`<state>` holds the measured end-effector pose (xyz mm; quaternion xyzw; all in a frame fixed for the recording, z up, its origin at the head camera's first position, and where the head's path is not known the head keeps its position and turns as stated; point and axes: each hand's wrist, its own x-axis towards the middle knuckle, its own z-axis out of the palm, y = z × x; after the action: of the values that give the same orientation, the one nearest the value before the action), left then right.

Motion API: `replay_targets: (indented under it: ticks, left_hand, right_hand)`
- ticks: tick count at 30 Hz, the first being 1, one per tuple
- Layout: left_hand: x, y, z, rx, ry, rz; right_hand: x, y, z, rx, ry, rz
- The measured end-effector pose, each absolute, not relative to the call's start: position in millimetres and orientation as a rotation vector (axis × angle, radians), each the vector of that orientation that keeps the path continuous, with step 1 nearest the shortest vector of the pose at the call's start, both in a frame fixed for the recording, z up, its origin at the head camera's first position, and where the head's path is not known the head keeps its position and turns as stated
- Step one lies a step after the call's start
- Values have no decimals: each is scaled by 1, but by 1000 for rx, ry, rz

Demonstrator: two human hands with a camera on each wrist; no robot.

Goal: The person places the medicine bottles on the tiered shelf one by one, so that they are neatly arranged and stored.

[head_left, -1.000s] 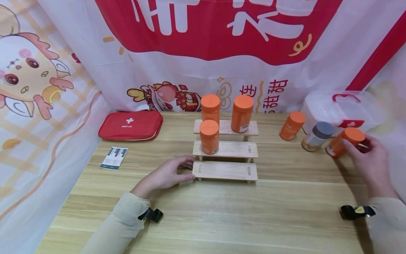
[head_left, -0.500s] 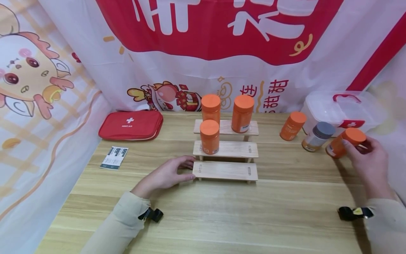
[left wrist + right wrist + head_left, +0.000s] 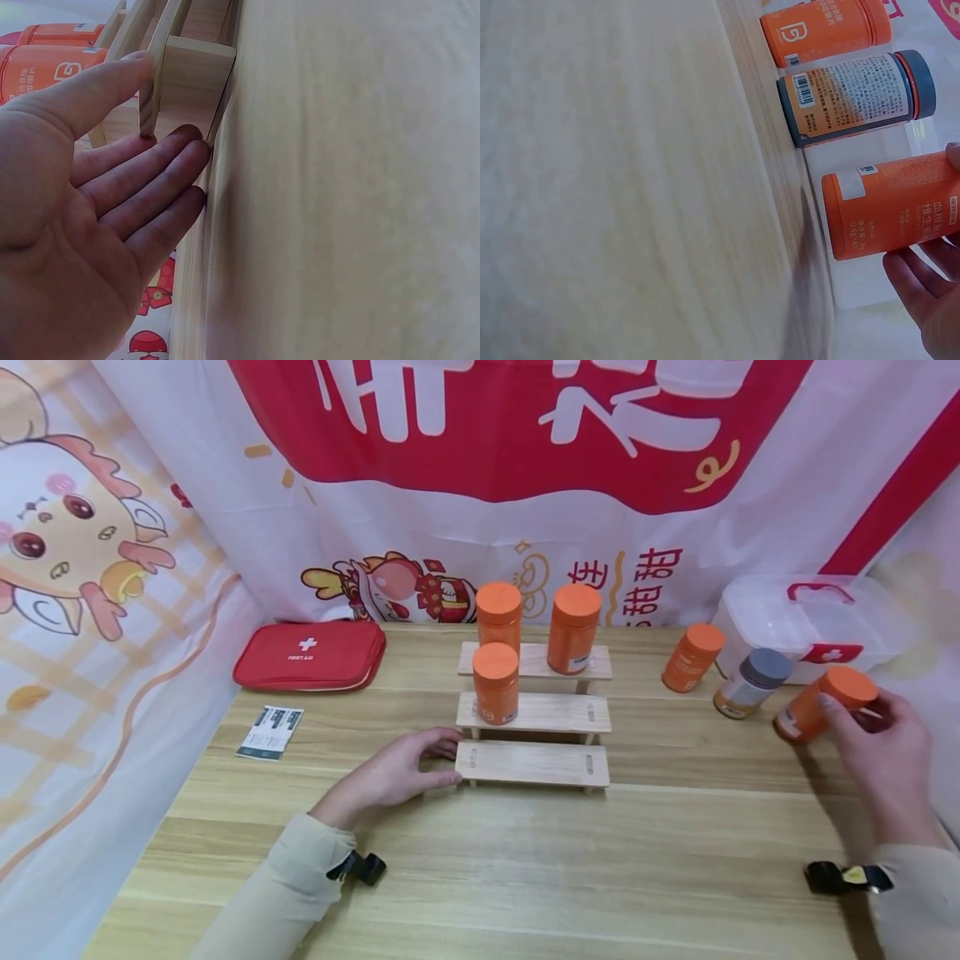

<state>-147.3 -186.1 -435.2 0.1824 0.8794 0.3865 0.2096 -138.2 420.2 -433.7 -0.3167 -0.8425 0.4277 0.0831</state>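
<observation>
My right hand point(image 3: 888, 747) grips an orange bottle point(image 3: 806, 714) around its upper part, below the orange lid. In the right wrist view the bottle point(image 3: 892, 206) is tilted, its base raised off the table. A grey-lidded bottle point(image 3: 752, 683) and another orange bottle point(image 3: 692, 658) stand to its left. My left hand point(image 3: 401, 768) rests at the left end of a stepped wooden rack point(image 3: 532, 763); thumb and index finger touch the lowest step's end, fingers fairly straight. An orange bottle point(image 3: 496, 685) stands on the middle step. Two more, one left point(image 3: 499, 614) and one right point(image 3: 573, 631), stand on the top step.
Behind the right-hand bottles sits a clear plastic box point(image 3: 810, 614) with a red handle and clasp. A red first-aid pouch point(image 3: 307, 657) and a printed card point(image 3: 270, 732) lie at the left of the wooden table point(image 3: 525, 877). Printed cloth point(image 3: 420, 510) hangs around the back and sides.
The right hand has shifted slightly right and toward me with the orange bottle, which has come away from the grey-lidded one. The left hand has stayed in place.
</observation>
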Motion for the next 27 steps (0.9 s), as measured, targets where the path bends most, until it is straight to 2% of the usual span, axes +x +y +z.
replay_targets:
  ticks: [27]
  left_hand:
    - [-148,-187,-437,505,2444,1076]
  right_hand:
    - [-108,392,-413,-894,-2385,1197]
